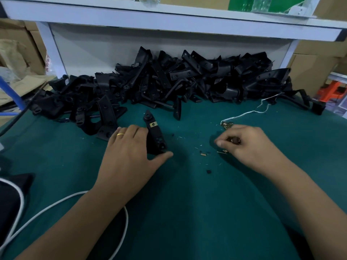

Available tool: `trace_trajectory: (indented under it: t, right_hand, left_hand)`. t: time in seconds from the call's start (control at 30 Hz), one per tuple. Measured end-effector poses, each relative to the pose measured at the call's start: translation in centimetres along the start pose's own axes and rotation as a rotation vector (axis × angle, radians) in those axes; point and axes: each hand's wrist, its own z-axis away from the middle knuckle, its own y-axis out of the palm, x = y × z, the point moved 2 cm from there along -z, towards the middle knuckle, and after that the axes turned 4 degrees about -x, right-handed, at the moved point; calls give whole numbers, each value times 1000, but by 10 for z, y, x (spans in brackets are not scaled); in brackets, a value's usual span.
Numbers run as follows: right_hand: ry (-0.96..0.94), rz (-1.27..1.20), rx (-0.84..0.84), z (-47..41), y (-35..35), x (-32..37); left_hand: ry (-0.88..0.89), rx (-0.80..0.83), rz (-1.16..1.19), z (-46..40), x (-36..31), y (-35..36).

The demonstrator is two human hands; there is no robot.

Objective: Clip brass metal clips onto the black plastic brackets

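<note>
- The left hand (129, 147) grips a black plastic bracket (155, 134), already fitted with one brass clip (153, 124), on the green worktop (187, 203).
- The right hand (247, 145) pinches small brass clips (234, 140) with curled fingers.
- A heap of brackets (169, 79) lies behind.

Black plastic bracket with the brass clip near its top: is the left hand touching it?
Touching. The head view shows the left hand gripping the black plastic bracket, fingers along its left edge, thumb at its lower end.
</note>
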Motion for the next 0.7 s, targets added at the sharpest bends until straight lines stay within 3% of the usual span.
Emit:
trace_trajectory:
  t: [0.13, 0.27, 0.43, 0.7]
  right_hand:
    - [-97, 57, 37, -3, 10, 6]
    - [30, 207, -64, -6, -6, -13]
    - [95, 233, 105, -3, -14, -20]
    - [34, 212, 166, 0, -14, -7]
  left_hand:
    - [7, 23, 12, 0, -4, 3]
    - [11, 24, 24, 1, -4, 4]
    - [-28, 44, 26, 1, 0, 5]
    - [-24, 61, 14, 1, -1, 5]
